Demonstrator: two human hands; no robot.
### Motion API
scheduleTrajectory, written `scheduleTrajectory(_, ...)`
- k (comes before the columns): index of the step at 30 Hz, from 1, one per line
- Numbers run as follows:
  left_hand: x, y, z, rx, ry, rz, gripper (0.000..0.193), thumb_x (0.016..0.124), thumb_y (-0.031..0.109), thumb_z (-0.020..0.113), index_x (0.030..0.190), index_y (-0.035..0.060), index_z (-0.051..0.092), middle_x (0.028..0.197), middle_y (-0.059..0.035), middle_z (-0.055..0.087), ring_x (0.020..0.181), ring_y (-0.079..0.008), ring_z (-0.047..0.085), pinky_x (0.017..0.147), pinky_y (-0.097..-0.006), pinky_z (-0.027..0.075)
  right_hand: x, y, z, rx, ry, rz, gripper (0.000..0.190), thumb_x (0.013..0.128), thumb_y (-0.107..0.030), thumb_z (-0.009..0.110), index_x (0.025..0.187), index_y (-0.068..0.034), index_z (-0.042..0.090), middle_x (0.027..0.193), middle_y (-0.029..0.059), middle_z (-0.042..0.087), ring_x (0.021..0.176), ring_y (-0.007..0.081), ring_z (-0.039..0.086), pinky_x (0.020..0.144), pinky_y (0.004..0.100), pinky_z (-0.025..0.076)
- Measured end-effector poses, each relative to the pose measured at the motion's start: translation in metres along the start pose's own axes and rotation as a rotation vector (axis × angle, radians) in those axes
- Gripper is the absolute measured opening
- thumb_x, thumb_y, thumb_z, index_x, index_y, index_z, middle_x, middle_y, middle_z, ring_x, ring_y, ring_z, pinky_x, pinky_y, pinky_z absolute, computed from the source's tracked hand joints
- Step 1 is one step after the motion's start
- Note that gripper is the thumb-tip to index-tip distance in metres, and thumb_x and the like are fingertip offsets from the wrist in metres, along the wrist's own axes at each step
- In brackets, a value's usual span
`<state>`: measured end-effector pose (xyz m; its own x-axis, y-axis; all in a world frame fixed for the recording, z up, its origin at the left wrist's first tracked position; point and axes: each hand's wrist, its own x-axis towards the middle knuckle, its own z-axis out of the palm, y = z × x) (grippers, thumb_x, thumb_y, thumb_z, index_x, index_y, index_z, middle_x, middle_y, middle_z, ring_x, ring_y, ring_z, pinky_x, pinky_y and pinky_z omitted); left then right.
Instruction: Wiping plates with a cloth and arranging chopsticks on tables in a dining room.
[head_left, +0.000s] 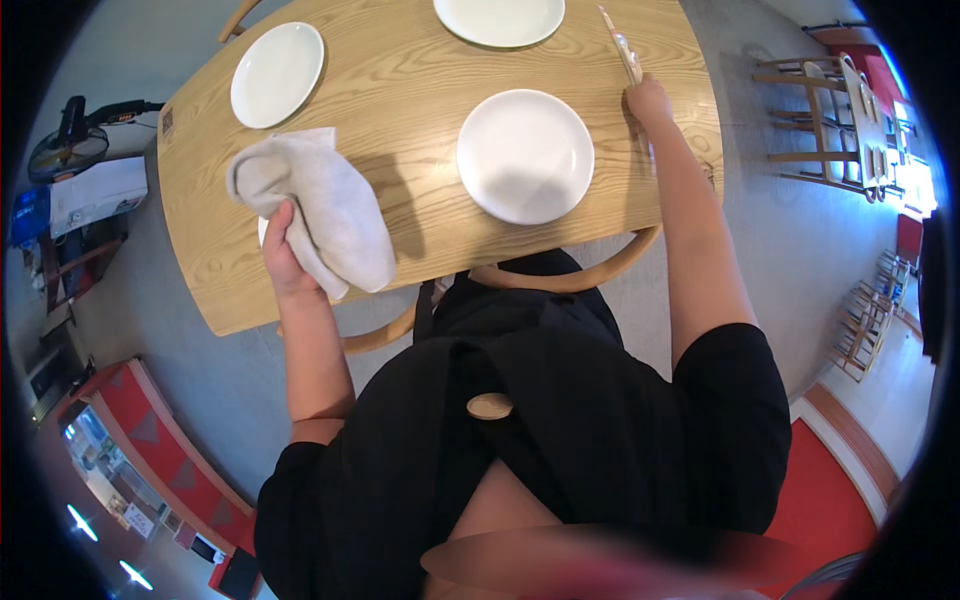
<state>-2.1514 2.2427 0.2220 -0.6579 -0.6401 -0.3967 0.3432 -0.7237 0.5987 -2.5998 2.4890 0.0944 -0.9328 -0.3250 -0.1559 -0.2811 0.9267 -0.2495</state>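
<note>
A light grey cloth (330, 202) hangs bunched from my left hand (281, 251), over the table's left side. Its folds mostly cover a white plate (262, 229), of which only a small edge shows. At the table's right side my right hand (649, 101) is closed on wrapped chopsticks (624, 49) that extend away from me. A round white plate (525, 157) lies between my hands, nearer the right one. Two more white plates rest farther off, one at the far left (277, 75) and one at the far middle (499, 16), cut by the picture's edge.
Wooden chairs stand close to the near edge of the wooden table (420, 97), one at the right (577, 282) and one at the left (382, 335). A fan (69, 152) is at the far left. More tables and chairs (844, 127) stand across the floor at the right.
</note>
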Motion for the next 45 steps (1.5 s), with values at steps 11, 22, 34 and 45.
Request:
scheduleTrajectory(11,-0.043,0.037,-0.053,-0.035,0.156,0.072,0.047,0.083,0.022,0.048,0.123,-0.0003,0.035,0.117,-0.0166,0.049,0.106,-0.0301,0.049,0.092,-0.0411,0.04,-0.076,-0.01,-0.011,0.247,-0.052,-0.058,0.034,0.077,-0.035,0.054,0.092,-0.005,0.056,0.082,0.0163,0.06,0.078,0.0304,0.057,0.07,0.0378,0.043)
scheduleTrajectory(22,-0.07,0.058,-0.055,-0.002,0.187,0.131,0.048,0.086,0.031,0.041,0.124,0.0021,0.037,0.12,-0.0152,0.047,0.108,-0.0305,0.047,0.094,-0.0424,0.037,-0.035,-0.023,-0.01,-0.029,-0.188,0.102,0.036,0.068,-0.029,0.063,0.093,-0.004,0.059,0.082,0.0124,0.062,0.076,0.0226,0.061,0.068,0.0341,0.048)
scheduleTrajectory(34,-0.096,0.071,-0.082,-0.043,0.363,0.252,0.05,0.085,0.035,0.041,0.124,0.0032,0.036,0.122,-0.0139,0.045,0.111,-0.0304,0.045,0.095,-0.0429,0.036,-0.151,-0.059,-0.025,-0.09,-0.488,-0.37,0.031,0.07,-0.028,0.056,0.089,-0.004,0.058,0.08,0.016,0.06,0.077,0.0305,0.058,0.069,0.0389,0.045)
scheduleTrajectory(45,-0.105,0.062,-0.12,-0.175,0.244,0.388,0.046,0.087,0.031,0.04,0.123,0.0028,0.037,0.121,-0.0141,0.046,0.109,-0.0295,0.046,0.094,-0.0428,0.037,-0.213,-0.272,0.034,0.185,-0.812,-0.85,0.025,0.077,-0.021,0.05,0.09,-0.002,0.059,0.088,0.018,0.059,0.083,0.0315,0.056,0.076,0.0382,0.043)
